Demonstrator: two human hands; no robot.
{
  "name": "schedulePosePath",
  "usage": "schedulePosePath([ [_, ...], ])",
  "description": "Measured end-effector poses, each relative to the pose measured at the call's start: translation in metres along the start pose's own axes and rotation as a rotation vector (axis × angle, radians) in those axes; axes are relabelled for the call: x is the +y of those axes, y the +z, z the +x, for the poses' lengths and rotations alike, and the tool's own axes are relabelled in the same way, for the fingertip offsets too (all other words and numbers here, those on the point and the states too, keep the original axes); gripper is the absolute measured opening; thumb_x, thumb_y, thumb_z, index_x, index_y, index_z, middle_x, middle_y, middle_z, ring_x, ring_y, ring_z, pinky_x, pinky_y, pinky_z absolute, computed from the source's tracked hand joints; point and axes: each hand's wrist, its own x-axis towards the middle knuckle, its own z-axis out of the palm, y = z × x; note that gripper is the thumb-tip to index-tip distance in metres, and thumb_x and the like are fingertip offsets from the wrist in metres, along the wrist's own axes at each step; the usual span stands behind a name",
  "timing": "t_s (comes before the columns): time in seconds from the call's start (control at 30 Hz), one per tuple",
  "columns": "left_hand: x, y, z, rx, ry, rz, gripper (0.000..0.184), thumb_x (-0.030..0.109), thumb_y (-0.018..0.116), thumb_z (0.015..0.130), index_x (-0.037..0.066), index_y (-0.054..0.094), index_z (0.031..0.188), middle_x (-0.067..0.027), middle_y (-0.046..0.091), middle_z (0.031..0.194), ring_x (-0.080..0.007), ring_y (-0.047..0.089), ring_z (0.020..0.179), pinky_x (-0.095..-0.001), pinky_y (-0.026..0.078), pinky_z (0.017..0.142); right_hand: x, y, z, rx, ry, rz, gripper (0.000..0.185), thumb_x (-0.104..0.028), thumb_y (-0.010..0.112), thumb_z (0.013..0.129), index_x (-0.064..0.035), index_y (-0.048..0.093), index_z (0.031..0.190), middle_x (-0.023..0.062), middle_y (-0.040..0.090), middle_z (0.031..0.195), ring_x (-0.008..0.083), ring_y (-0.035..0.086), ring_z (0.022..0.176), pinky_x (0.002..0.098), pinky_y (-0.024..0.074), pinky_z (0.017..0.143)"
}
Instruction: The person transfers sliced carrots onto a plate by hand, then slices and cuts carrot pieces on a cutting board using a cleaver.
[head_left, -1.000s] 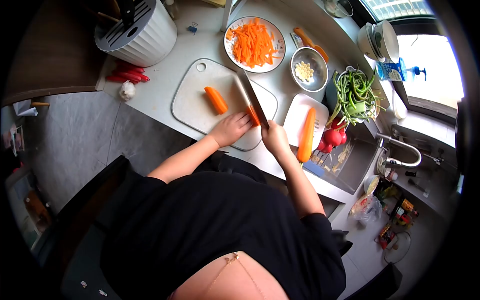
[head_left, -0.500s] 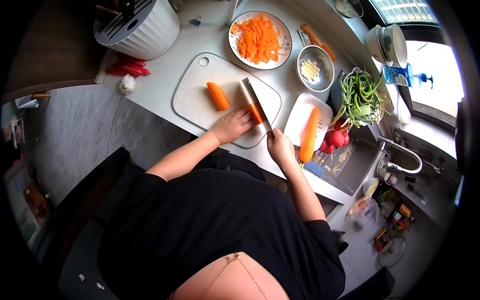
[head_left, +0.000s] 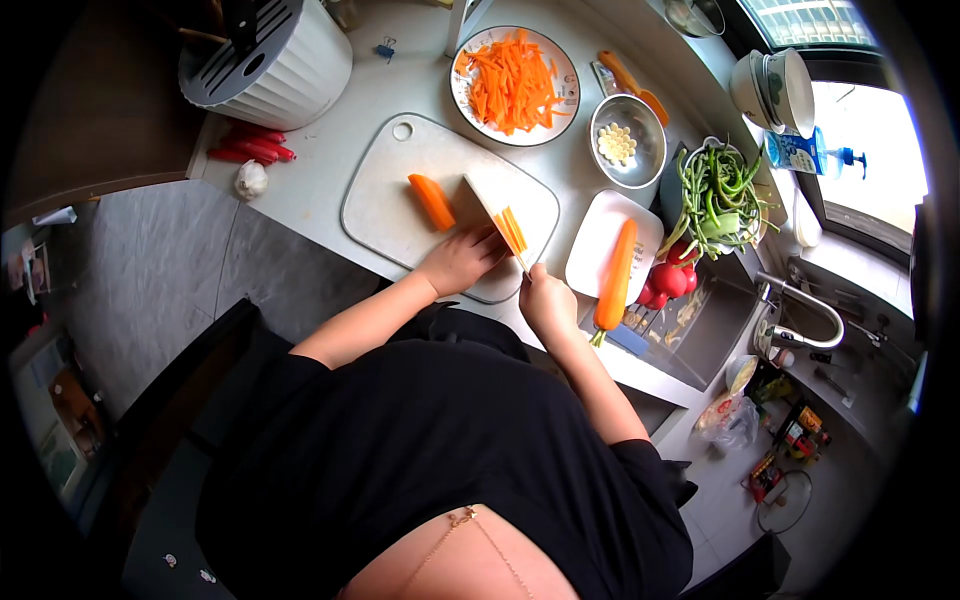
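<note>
My right hand [head_left: 548,305] is wrapped around the handle of a kitchen knife [head_left: 483,203], whose blade stands edge-down over the cutting board [head_left: 385,205]. Cut carrot strips [head_left: 512,230] lie against the blade's right side. On the blade's left, my left hand [head_left: 465,260] has its fingers curled down on a carrot piece, which is mostly hidden by the fingers and the blade. A thick carrot chunk [head_left: 432,202] rests on the board, up and left of my left hand, touched by neither hand.
Beyond the board stands a plate [head_left: 460,103] of carrot strips. Right of it are a metal bowl [head_left: 655,165] with garlic cloves and a white tray [head_left: 590,235] with a whole carrot [head_left: 617,275]. Radishes [head_left: 668,280], green vegetables [head_left: 720,190] and a sink [head_left: 715,335] are farther right.
The knife has shifted slightly left and turned from lying tilted to nearly upright. Carrot strips now show on its right side. My right hand has moved a little left with it.
</note>
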Motion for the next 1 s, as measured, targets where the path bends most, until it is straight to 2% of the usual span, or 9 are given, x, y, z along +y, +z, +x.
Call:
schedulePosePath([
  [0.27,-0.002,0.008,-0.003,0.006,-0.006,-0.021,0.031,0.016,0.054,0.083,0.01,0.059,0.113,-0.0079,0.054,0.121,-0.0272,0.052,0.109,-0.0385,0.049,0.083,0.005,-0.007,-0.006,0.067,-0.004,0.085,0.024,-0.022,0.054,0.09,-0.0017,0.052,0.077,0.0229,0.06,0.065,0.0434,0.061,0.064,0.0516,0.0487,0.06],
  [0.47,0.0,-0.001,0.002,0.03,0.016,-0.022,0.034,0.015,0.054,0.082,0.009,0.059,0.115,-0.0089,0.054,0.122,-0.027,0.052,0.109,-0.0382,0.049,0.085,0.01,-0.007,-0.003,0.012,0.008,0.109,0.023,-0.021,0.054,0.09,-0.0012,0.053,0.079,0.0242,0.06,0.067,0.0443,0.06,0.067,0.0524,0.0482,0.063],
  [0.6,-0.001,-0.001,0.003,0.027,0.027,-0.037,0.034,0.015,0.055,0.081,0.008,0.059,0.114,-0.0092,0.054,0.121,-0.0272,0.052,0.109,-0.0375,0.049,0.085,0.015,0.005,0.008,0.013,-0.058,0.073,0.022,-0.022,0.051,0.09,-0.0015,0.052,0.084,0.0223,0.061,0.064,0.0416,0.061,0.062,0.0525,0.0484,0.059],
  [0.8,0.001,0.001,0.006,0.042,0.025,-0.071,0.031,0.015,0.056,0.081,0.007,0.06,0.11,-0.0096,0.056,0.117,-0.0281,0.054,0.106,-0.0373,0.05,0.084,0.0,0.006,0.042,0.076,-0.1,0.117,0.023,-0.023,0.052,0.089,-0.0009,0.055,0.083,0.0241,0.062,0.067,0.0422,0.062,0.063,0.0522,0.0492,0.06],
  [1.0,0.001,0.005,-0.003,0.042,0.016,0.001,0.031,0.015,0.056,0.081,0.005,0.059,0.111,-0.01,0.056,0.116,-0.0287,0.054,0.104,-0.0374,0.05,0.083,0.004,-0.004,0.005,0.103,-0.062,0.154,0.023,-0.022,0.055,0.089,-0.0026,0.055,0.078,0.0227,0.061,0.065,0.0417,0.062,0.064,0.0509,0.0494,0.061],
])
